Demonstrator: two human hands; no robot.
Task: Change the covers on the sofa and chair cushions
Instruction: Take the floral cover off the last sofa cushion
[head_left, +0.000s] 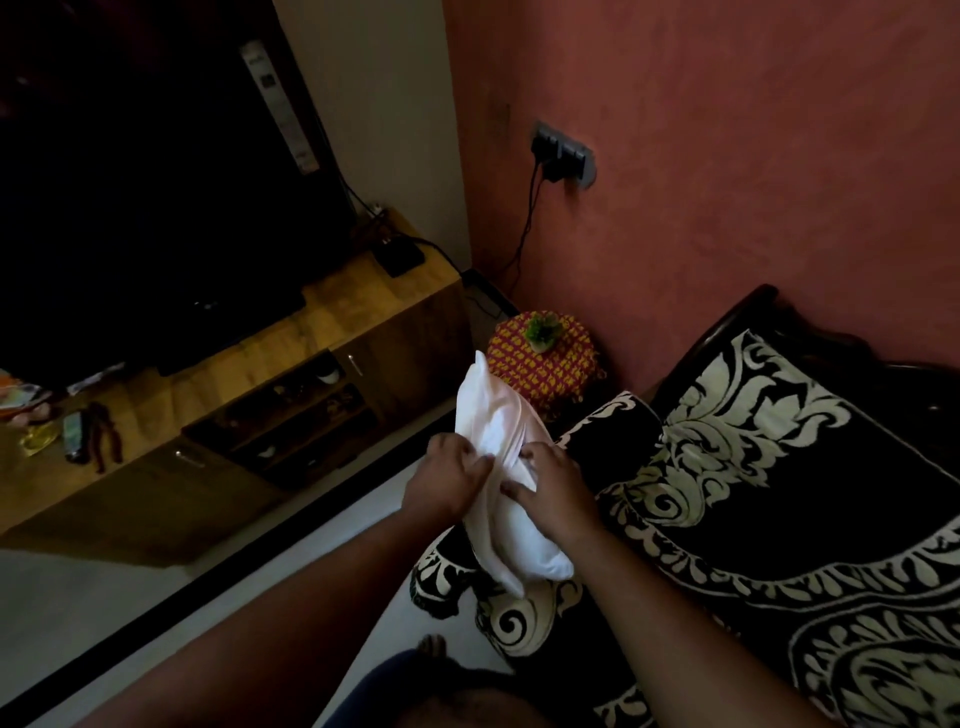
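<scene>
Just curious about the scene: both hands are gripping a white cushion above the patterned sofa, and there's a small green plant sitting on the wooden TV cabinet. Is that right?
Not quite. In the head view the green plant sits on the red-and-yellow covered stool in the corner, not on the wooden TV cabinet. The rest holds: left hand and right hand grip the white cushion above the patterned sofa.

Head camera looks steeply down, close over the dim sofa (779, 493).

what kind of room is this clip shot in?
Most likely a home living room. A large dark TV stands on a wooden cabinet, and a sofa with a black and cream patterned cover sits against the red wall.
</scene>
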